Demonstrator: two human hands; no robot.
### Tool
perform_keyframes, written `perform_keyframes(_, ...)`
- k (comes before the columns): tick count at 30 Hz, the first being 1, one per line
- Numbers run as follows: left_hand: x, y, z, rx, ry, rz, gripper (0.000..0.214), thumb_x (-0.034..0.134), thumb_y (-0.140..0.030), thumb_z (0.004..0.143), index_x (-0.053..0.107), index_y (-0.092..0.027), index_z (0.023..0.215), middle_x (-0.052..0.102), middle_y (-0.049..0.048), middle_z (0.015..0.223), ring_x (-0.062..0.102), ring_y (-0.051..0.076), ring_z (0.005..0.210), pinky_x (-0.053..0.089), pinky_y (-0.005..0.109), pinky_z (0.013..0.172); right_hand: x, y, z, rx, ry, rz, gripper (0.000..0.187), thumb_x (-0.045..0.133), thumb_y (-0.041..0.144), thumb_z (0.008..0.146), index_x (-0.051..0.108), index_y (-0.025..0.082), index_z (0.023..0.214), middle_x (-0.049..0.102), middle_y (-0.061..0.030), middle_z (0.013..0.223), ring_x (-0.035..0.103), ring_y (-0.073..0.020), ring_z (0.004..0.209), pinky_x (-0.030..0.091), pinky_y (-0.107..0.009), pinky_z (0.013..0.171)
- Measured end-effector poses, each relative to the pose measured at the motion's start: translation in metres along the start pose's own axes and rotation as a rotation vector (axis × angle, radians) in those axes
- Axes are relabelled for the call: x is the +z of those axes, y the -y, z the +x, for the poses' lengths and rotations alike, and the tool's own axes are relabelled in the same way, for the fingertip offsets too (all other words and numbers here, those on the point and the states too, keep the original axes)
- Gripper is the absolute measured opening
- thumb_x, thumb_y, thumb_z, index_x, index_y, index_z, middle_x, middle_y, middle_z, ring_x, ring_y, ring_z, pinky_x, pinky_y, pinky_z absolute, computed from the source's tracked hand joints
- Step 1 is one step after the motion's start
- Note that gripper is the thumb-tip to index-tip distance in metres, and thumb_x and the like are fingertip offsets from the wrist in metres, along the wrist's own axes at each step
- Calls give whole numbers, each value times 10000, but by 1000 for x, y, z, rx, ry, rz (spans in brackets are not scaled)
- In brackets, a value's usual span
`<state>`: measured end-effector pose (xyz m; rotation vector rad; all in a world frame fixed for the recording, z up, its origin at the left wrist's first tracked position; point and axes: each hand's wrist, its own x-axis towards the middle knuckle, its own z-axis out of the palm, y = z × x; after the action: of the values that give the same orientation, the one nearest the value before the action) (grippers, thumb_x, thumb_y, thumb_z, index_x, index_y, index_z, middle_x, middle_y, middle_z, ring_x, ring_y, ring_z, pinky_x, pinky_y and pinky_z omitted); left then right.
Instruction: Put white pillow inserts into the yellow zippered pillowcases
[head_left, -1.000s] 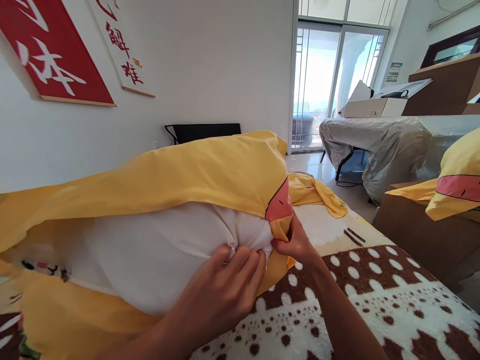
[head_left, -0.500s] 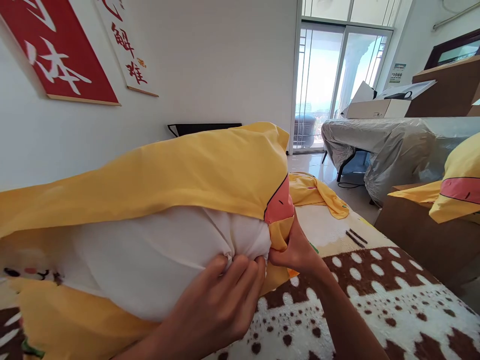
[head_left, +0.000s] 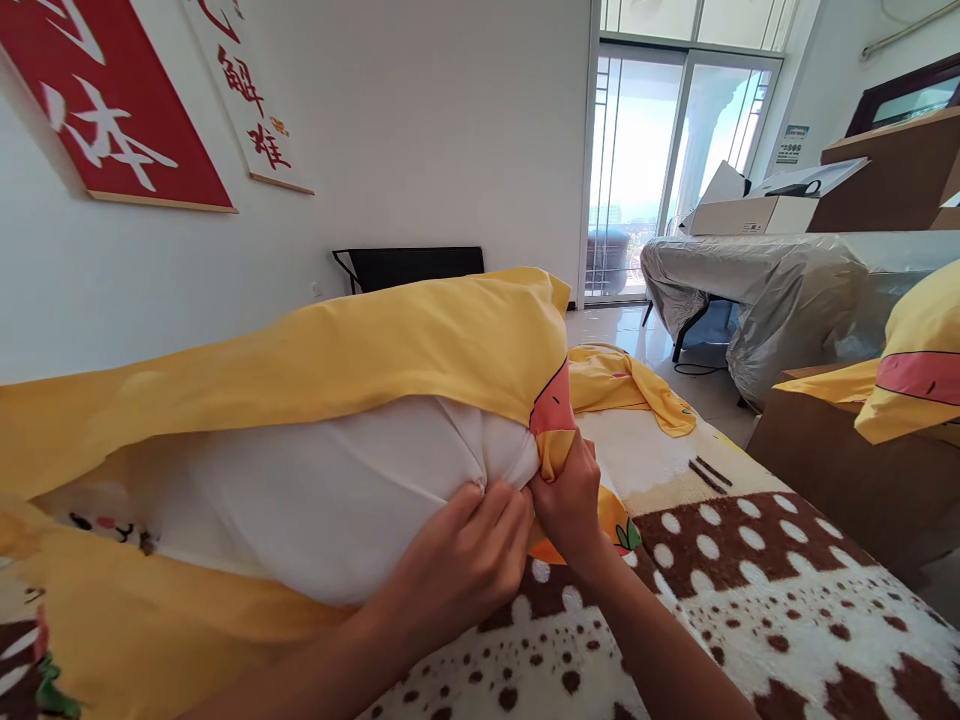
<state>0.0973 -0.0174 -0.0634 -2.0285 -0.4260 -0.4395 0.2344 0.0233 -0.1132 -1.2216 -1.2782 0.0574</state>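
Observation:
A plump white pillow (head_left: 300,490) lies partly inside a yellow pillowcase (head_left: 375,345), showing through its long open side. My left hand (head_left: 454,560) is closed on a gathered fold of the white pillow near its right end. Beside it, my right hand (head_left: 571,500) grips the bunched corner of the pillowcase, where a pink patch with a black outline shows. The fingertips of both hands almost meet, and what lies between them is hidden. A printed face peeks out of the case's inner side at the left.
The bed below carries a brown and white fuzzy blanket (head_left: 750,590). Another yellow cloth (head_left: 630,385) lies at its far side. To the right, a yellow piece with a pink band (head_left: 919,380) rests on a cardboard box (head_left: 817,450). Behind stands a plastic-covered table (head_left: 757,270) with boxes.
The pillow and case have sunk slightly, uncovering more of the black seat behind. My right hand has turned, its fingers now wrapped round the case corner; my left keeps its pinch.

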Motion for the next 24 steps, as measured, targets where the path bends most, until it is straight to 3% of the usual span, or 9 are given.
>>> perform_keyframes(8, 18, 5, 4, -11, 62, 16, 158, 488, -78, 801, 541, -149, 670, 434, 16, 594, 414, 174, 586, 237, 334, 573, -4, 1, 7, 65, 208, -26, 336, 458, 113, 537, 396, 222, 849, 524, -22, 749, 506, -233, 759, 400, -379, 741)
perform_keyframes(13, 37, 7, 7, -8, 109, 5, 183, 482, -58, 786, 528, -157, 639, 469, 19, 603, 447, 181, 592, 253, 336, 576, -9, 2, 11, 174, 324, -12, 274, 457, 136, 579, 416, 210, 840, 536, -26, 738, 531, -234, 749, 408, -373, 715)
perform_keyframes(16, 50, 10, 9, -19, 115, -37, 153, 490, -80, 818, 565, -152, 706, 512, 16, 646, 487, 179, 635, 292, 338, 613, -10, -8, 17, 219, 390, 88, 308, 482, 146, 580, 466, 203, 882, 566, -9, 747, 535, -204, 707, 426, -340, 685)
perform_keyframes(18, 57, 13, 8, -29, 78, -91, 103, 506, -143, 851, 609, -154, 854, 585, 28, 765, 539, 184, 741, 336, 348, 696, -8, -21, 21, 254, 423, 233, 352, 503, 157, 573, 507, 196, 923, 603, -6, 784, 547, -189, 716, 444, -314, 673)
perform_keyframes(22, 60, 12, -19, -130, -29, -182, 379, 546, -256, 870, 511, -215, 1246, 588, 93, 1194, 521, 217, 1108, 337, 383, 909, -3, -43, 27, 358, 410, 458, 396, 536, 197, 586, 546, 170, 981, 641, -24, 862, 569, -182, 764, 469, -282, 667)
perform_keyframes(24, 58, 8, -48, -200, -89, -195, 355, 545, -157, 851, 539, -206, 1202, 622, 98, 1120, 549, 208, 1066, 351, 382, 916, -1, -48, 28, 427, 402, 481, 386, 540, 193, 572, 545, 163, 957, 631, -16, 812, 557, -167, 709, 464, -264, 617)
